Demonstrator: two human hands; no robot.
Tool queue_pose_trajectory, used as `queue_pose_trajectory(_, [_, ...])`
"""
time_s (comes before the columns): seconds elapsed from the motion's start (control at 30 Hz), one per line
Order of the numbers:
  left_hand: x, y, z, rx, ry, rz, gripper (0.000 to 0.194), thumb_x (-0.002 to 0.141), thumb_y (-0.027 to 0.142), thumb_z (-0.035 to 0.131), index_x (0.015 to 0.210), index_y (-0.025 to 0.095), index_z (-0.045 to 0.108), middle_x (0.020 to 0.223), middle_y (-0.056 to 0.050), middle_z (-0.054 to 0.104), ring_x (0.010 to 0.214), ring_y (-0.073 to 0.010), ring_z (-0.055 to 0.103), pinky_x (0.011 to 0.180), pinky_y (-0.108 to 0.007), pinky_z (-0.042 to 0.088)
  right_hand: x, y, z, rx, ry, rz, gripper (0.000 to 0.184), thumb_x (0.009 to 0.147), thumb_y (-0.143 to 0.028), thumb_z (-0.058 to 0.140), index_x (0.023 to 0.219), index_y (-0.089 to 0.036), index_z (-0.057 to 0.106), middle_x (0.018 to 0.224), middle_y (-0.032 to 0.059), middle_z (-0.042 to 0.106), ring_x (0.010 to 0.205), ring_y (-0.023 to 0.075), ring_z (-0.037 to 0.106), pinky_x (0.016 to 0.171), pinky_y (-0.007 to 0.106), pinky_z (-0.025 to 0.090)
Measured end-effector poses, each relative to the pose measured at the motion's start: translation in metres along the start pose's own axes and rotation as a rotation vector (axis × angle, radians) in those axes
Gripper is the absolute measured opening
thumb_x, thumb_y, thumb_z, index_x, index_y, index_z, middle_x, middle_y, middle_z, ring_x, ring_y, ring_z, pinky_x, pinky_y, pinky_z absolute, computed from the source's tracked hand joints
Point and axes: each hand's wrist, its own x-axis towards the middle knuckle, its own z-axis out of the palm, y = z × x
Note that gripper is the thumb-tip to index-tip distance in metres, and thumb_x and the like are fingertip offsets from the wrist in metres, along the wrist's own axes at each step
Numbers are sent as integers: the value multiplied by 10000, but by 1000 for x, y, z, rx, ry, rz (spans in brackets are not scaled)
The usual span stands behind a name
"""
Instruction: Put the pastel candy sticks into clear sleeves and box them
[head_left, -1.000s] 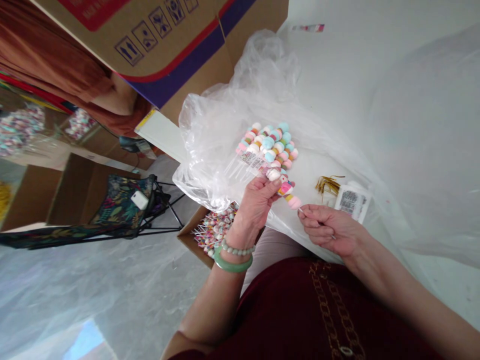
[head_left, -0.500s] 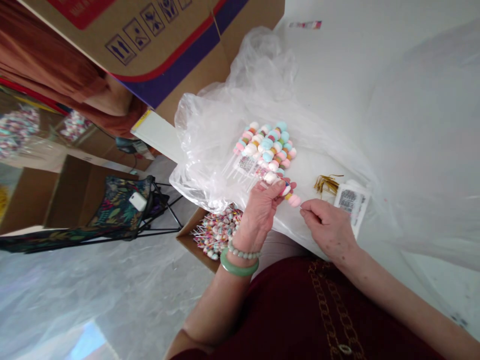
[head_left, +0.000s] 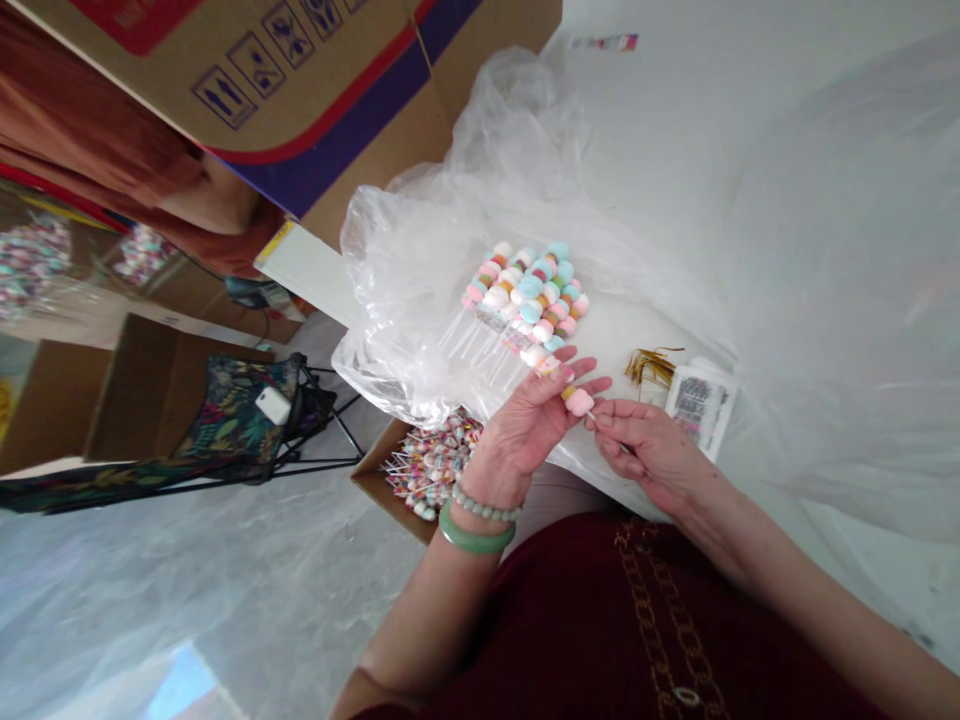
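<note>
Pink marshmallow candy (head_left: 579, 402) is sitting on the end of a thin white stick (head_left: 592, 416), and the right hand (head_left: 649, 450) is pinching that stick between thumb and forefinger while its other fingers are curling inward. The left hand (head_left: 529, 425) is spreading open just beside the candy, its fingers fanned apart and its palm turned up, with a jade bangle (head_left: 476, 532) and a beaded bracelet (head_left: 486, 505) circling the wrist. Both hands are working near the lower edge of a white table (head_left: 660, 150). Just above the left fingertips, a pile of pastel candy skewers (head_left: 529, 300) is lying on a crumpled clear plastic bag (head_left: 405, 330), their sticks fanning toward the bag's left side. Gold twist ties (head_left: 651, 367) and a printed label card (head_left: 701, 408) are lying to the right of the pile, nearer the right hand. Below the table's edge, an open cardboard box of lollipops (head_left: 431, 470) is sitting just under the left wrist, while a large printed carton (head_left: 300, 100) is leaning beyond the table's far left corner.
</note>
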Motion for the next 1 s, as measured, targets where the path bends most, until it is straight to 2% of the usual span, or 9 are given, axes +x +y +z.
queue_pose_trajectory(0.1, [3, 8, -3, -60, 72, 118, 314, 801, 372, 647, 1031, 166, 593, 985, -67, 663, 990, -242, 634, 881, -401, 481, 1, 1, 0, -75, 76, -30, 178, 697, -293, 688, 734, -125, 640, 470, -48, 473, 374, 21, 275, 357, 181, 119])
queue_pose_trajectory(0.23, [6, 3, 2, 7, 149, 157, 271, 806, 377, 642, 946, 148, 606, 794, -34, 642, 829, -192, 654, 837, -361, 490, 2, 0, 3, -111, 84, -34, 178, 695, -296, 683, 742, -128, 646, 464, -47, 475, 378, 27, 282, 352, 178, 132])
queue_pose_trajectory(0.4, [5, -24, 14, -34, 128, 102, 299, 832, 436, 594, 870, 140, 603, 692, -18, 597, 699, -139, 614, 743, -297, 496, 3, -2, 10, -20, 72, -85, 162, 691, -287, 682, 706, -135, 627, 462, -51, 455, 372, 27, 270, 345, 180, 129])
queue_pose_trajectory(0.53, [6, -24, 9, -17, 89, 24, 218, 820, 318, 630, 915, 122, 616, 813, -57, 638, 763, -141, 621, 723, -260, 487, 3, -1, 7, 13, 93, -110, 150, 708, -288, 660, 710, -144, 618, 469, -59, 447, 366, 26, 253, 349, 187, 118])
queue_pose_trajectory(0.63, [8, -8, 4, -16, 115, 38, 221, 823, 304, 624, 966, 136, 608, 888, -67, 650, 822, -174, 639, 767, -310, 495, 2, 1, 3, -122, 156, -124, 147, 714, -295, 643, 715, -149, 621, 463, -57, 452, 387, 43, 278, 363, 194, 133])
queue_pose_trajectory(0.73, [9, 1, 6, -25, 161, 130, 198, 852, 319, 584, 954, 150, 598, 817, -39, 633, 769, -170, 641, 780, -340, 498, 3, 3, 3, -283, 228, -120, 134, 716, -299, 629, 707, -166, 614, 458, -61, 455, 402, 56, 291, 385, 203, 162])
queue_pose_trajectory(0.83, [10, -7, 14, -26, 165, 161, 151, 872, 282, 553, 914, 143, 595, 706, -9, 584, 654, -129, 604, 722, -303, 498, 6, 4, 7, -476, 316, -212, 199, 741, -304, 592, 590, -183, 545, 460, -60, 446, 420, 66, 312, 411, 213, 206])
queue_pose_trajectory(0.9, [11, -18, 18, -59, 150, 152, 158, 884, 278, 532, 901, 135, 595, 703, -16, 581, 652, -117, 595, 698, -270, 493, 6, 3, 8, -562, 385, -279, 285, 763, -323, 568, 529, -189, 479, 464, -55, 441, 433, 74, 331, 425, 219, 232])
queue_pose_trajectory(1.0, [12, -28, 17, -83, 144, 118, 102, 860, 213, 559, 906, 129, 594, 728, -29, 600, 697, -120, 612, 723, -257, 495, 3, 3, 5, -527, 357, -271, 267, 774, -362, 556, 574, -197, 491, 498, -57, 457, 433, 82, 347, 431, 227, 258])
